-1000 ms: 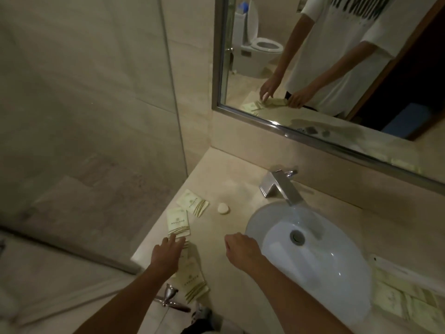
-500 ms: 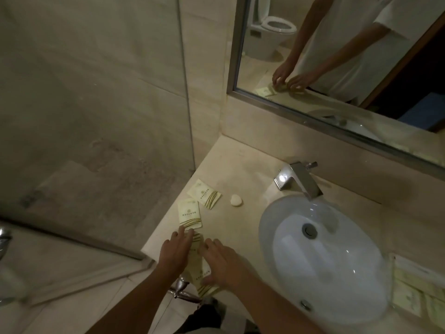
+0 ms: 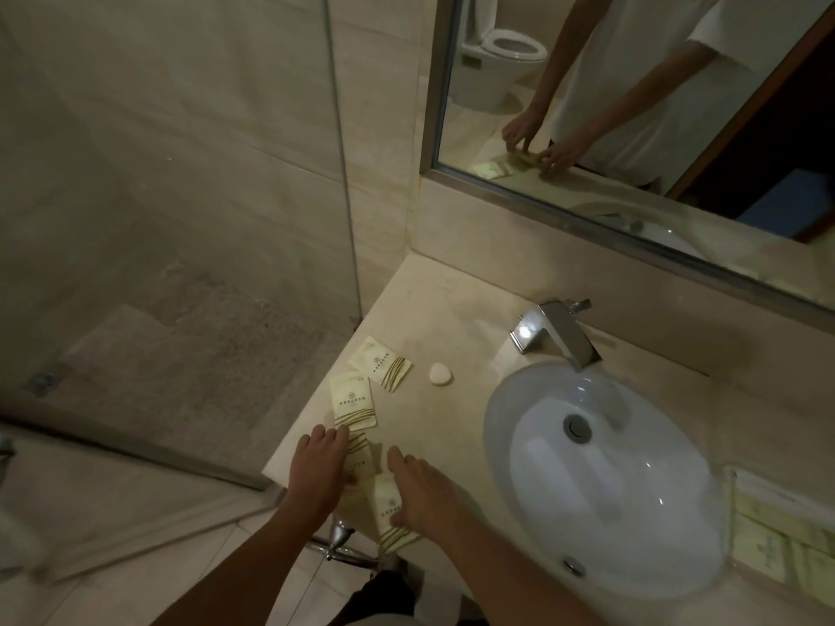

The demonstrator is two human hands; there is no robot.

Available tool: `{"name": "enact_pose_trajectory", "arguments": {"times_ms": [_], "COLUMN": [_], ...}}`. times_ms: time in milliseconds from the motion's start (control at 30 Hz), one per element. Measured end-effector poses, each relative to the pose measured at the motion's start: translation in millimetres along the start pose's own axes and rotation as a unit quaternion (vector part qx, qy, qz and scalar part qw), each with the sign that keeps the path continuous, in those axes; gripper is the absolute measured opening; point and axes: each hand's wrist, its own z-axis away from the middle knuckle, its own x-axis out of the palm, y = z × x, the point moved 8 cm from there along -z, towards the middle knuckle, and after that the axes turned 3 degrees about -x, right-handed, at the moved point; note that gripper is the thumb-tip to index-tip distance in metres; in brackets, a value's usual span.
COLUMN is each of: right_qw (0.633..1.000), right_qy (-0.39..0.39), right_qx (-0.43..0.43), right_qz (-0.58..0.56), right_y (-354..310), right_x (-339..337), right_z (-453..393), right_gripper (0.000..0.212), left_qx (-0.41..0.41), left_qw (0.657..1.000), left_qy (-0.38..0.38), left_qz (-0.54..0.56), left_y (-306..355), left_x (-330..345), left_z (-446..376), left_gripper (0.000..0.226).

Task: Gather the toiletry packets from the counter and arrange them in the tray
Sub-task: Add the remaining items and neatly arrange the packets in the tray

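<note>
Now — left hand [image 3: 316,467] flat on packet [image 3: 359,458] | right hand [image 3: 422,494] flat on another [image 3: 387,501] | print unreadable

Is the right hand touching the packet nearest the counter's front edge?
Touching. In the head view the right hand lies on the packet, its fingers pressing the packet's right side with no gap.

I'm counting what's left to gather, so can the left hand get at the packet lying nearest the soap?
Probably yes. The left hand rests on a nearer packet, and the counter between it and the far packet holds only another flat packet.
</note>
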Motion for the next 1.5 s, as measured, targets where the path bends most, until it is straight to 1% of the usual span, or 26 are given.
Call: {"name": "enact_pose_trajectory", "arguments": {"times_ms": [133, 200, 267, 300, 367, 433, 467, 533, 633, 667, 733, 833, 900, 967, 1033, 1067, 1100, 1200, 1233, 1300, 1367, 1433, 1500], "right_qw": [0.999, 0.997, 0.995, 0.993, 0.990, 0.983, 0.980, 0.970, 0.952, 0.944, 0.927, 0.902, 0.888, 0.874, 0.863, 0.856, 0.851, 0.832, 0.825, 0.810, 0.799, 0.788, 0.783], "right_qy": [0.009, 0.019, 0.031, 0.041, 0.079, 0.122, 0.142, 0.178, 0.217, 0.234, 0.266, 0.294, 0.302, 0.307, 0.312, 0.319, 0.329, 0.358, 0.365, 0.384, 0.396, 0.397, 0.387], "right_qx": [0.039, 0.061, 0.077, 0.080, 0.082, 0.094, 0.096, 0.114, 0.154, 0.165, 0.184, 0.216, 0.241, 0.255, 0.266, 0.273, 0.281, 0.309, 0.317, 0.330, 0.342, 0.351, 0.355], "right_qz": [-0.013, -0.035, -0.059, -0.070, -0.080, -0.097, -0.103, -0.115, -0.153, -0.166, -0.191, -0.229, -0.250, -0.277, -0.296, -0.301, -0.298, -0.290, -0.293, -0.295, -0.297, -0.313, -0.334], "right_y": [25, 41, 60, 69, 88, 111, 118, 140, 179, 192, 215, 250, 274, 295, 315, 326, 337, 372, 383, 403, 423, 442, 458], "right_x": [-14, -25, -39, -46, -62, -74, -80, -90, -97, -98, -99, -95, -91, -87, -83, -81, -80, -78, -77, -80, -81, -77, -71], "right_z": [8, 15, 27, 33, 50, 73, 80, 107, 146, 159, 186, 223, 246, 266, 285, 296, 306, 334, 342, 358, 372, 379, 378], "right_gripper": [0.057, 0.053, 0.051, 0.046, 0.020, 0.038, 0.042, 0.038, 0.019, 0.016, 0.016, 0.022, 0.030, 0.044, 0.060, 0.063, 0.059, 0.033, 0.029, 0.025, 0.023, 0.024, 0.025], "left_qx": [-0.019, -0.015, 0.028, 0.054, 0.108, 0.145, 0.149, 0.172, 0.215, 0.230, 0.254, 0.275, 0.281, 0.282, 0.283, 0.285, 0.289, 0.307, 0.308, 0.301, 0.311, 0.330, 0.321], "left_qw": [0.994, 0.990, 0.990, 0.989, 0.984, 0.979, 0.978, 0.974, 0.968, 0.964, 0.957, 0.949, 0.947, 0.949, 0.949, 0.948, 0.945, 0.934, 0.931, 0.927, 0.916, 0.902, 0.904], "left_qy": [0.009, 0.014, 0.029, 0.044, 0.078, 0.098, 0.101, 0.102, 0.092, 0.089, 0.082, 0.054, 0.028, 0.013, 0.000, -0.007, -0.014, -0.037, -0.043, -0.056, -0.067, -0.073, -0.072], "left_qz": [0.106, 0.139, 0.137, 0.133, 0.118, 0.104, 0.103, 0.102, 0.094, 0.097, 0.115, 0.143, 0.151, 0.142, 0.136, 0.140, 0.150, 0.180, 0.190, 0.214, 0.244, 0.269, 0.275], "left_y": [5, 11, 30, 42, 69, 101, 109, 139, 188, 204, 234, 280, 312, 343, 369, 381, 393, 426, 436, 454, 474, 491, 500], "left_x": [-12, -18, -25, -30, -40, -46, -46, -45, -43, -43, -40, -39, -35, -31, -28, -27, -26, -21, -19, -17, -16, -13, -8], "left_z": [-4, -9, -13, -13, -12, -10, -10, -11, -11, -9, -8, -5, -3, 1, 5, 7, 8, 15, 17, 22, 27, 30, 28], "left_gripper": [0.043, 0.039, 0.033, 0.027, 0.018, 0.018, 0.017, 0.017, 0.016, 0.018, 0.025, 0.022, 0.017, 0.013, 0.025, 0.031, 0.035, 0.043, 0.045, 0.049, 0.049, 0.049, 0.051]}}
